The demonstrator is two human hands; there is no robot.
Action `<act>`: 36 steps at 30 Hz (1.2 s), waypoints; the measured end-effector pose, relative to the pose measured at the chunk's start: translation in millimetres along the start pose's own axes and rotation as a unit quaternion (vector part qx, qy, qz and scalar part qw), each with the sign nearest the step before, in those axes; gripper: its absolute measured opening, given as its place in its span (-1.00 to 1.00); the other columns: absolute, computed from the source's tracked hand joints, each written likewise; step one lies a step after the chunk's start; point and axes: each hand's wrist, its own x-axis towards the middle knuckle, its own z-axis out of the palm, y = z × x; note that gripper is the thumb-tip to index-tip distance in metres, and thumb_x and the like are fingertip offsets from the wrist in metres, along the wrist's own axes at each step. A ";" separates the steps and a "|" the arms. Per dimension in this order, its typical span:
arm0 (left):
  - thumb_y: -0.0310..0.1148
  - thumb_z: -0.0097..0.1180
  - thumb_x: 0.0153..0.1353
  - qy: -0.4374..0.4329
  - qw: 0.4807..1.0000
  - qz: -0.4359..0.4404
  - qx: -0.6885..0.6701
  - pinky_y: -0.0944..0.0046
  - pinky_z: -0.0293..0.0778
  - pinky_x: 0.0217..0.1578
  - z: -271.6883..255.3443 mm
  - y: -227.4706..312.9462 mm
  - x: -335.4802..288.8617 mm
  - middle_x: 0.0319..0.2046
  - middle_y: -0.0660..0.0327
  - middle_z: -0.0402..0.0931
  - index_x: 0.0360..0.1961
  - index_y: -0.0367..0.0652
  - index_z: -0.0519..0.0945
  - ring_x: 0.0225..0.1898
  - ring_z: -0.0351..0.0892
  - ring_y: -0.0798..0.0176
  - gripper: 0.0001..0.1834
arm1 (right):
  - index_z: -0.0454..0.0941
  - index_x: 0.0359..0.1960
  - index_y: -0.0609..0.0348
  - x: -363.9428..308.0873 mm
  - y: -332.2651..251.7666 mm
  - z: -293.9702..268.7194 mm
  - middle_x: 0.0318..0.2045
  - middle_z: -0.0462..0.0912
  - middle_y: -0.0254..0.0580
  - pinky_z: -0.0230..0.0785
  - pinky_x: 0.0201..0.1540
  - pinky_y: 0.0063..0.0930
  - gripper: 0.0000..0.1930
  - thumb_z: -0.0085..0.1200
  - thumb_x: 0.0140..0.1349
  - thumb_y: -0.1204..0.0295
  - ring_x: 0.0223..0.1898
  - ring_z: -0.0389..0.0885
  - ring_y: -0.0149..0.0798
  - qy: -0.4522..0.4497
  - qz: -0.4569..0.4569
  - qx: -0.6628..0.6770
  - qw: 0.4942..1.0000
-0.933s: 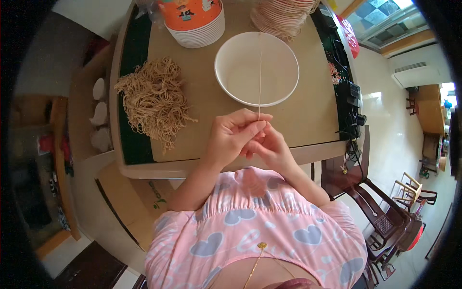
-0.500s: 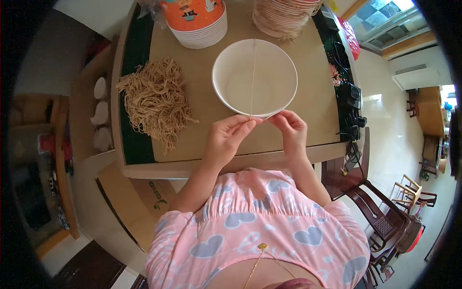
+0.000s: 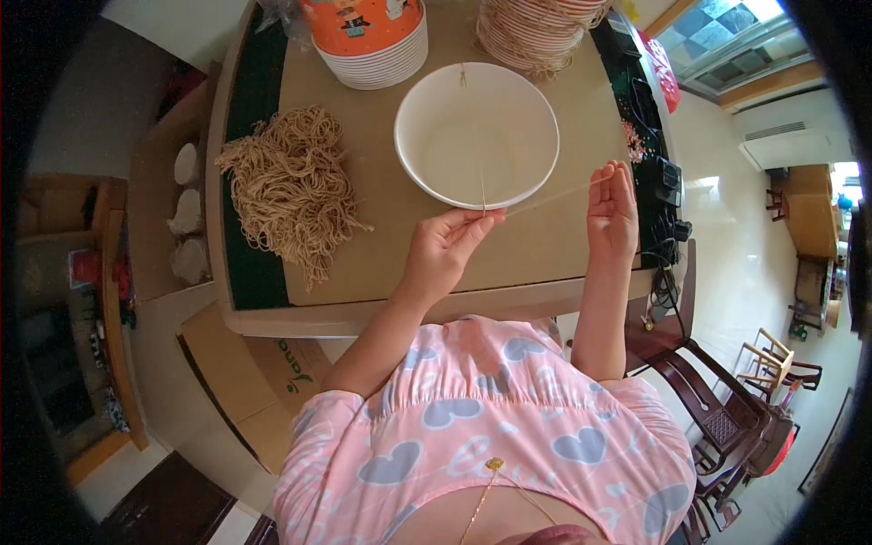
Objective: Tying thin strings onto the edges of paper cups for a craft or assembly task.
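A white paper bucket [image 3: 477, 136] stands on the table in front of me, its open top toward me. At its near rim, my left hand [image 3: 450, 245] pinches the rim and a thin string [image 3: 483, 186] that hangs over it. From there the string stretches to the right, faint and blurred, up to my right hand [image 3: 611, 213]. The right hand is raised at the table's right side, fingers together, with the string caught at the fingertips. A short bit of string shows at the far rim. Left of the bucket lies a tangled heap of tan strings [image 3: 289, 195].
At the back stand a stack of orange-printed paper buckets [image 3: 368, 45] and a stack of string-wrapped buckets [image 3: 536, 36]. Along the right edge lie cables, a black adapter [image 3: 661, 179] and small pink bits [image 3: 633, 141]. A cardboard box [image 3: 254, 381] is below left.
My right hand has moved away from the rim to the right, drawing the string out. The line across the bucket's mouth has gone slack or dropped. My left hand stays at the rim.
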 end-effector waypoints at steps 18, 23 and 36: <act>-0.44 0.24 0.13 0.091 0.886 0.051 0.452 0.35 0.46 -0.48 -15.9 68.2 -20.7 -0.47 0.16 0.59 -0.30 -0.22 0.65 -0.51 0.57 0.30 -0.88 | 0.49 -0.25 0.18 -75.9 23.6 73.3 -0.59 0.41 -0.44 0.01 -0.64 -0.71 -0.96 0.02 0.32 0.51 -0.66 0.17 -0.63 -0.133 0.176 -0.153 0.963; -0.50 0.27 0.12 0.037 0.932 0.141 0.331 0.45 0.44 -0.46 -1.9 74.1 -15.7 -0.41 0.24 0.56 -0.18 -0.22 0.65 -0.46 0.52 0.44 -0.79 | 0.51 -0.30 0.19 -92.8 34.3 84.4 -0.66 0.36 -0.57 -0.04 -0.64 -0.73 -0.96 0.09 0.29 0.51 -0.66 0.18 -0.69 -0.137 0.134 -0.289 0.938; -0.52 0.27 0.13 0.053 0.984 0.086 0.145 0.50 0.41 -0.43 5.7 42.6 -11.5 -0.47 0.33 0.55 -0.34 -0.25 0.62 -0.48 0.47 0.56 -0.92 | 0.53 -0.27 0.29 -100.8 47.0 83.7 -0.53 0.49 -0.50 0.12 -0.49 -0.82 -0.92 0.15 0.23 0.58 -0.50 0.35 -0.71 -0.167 0.060 -0.389 0.904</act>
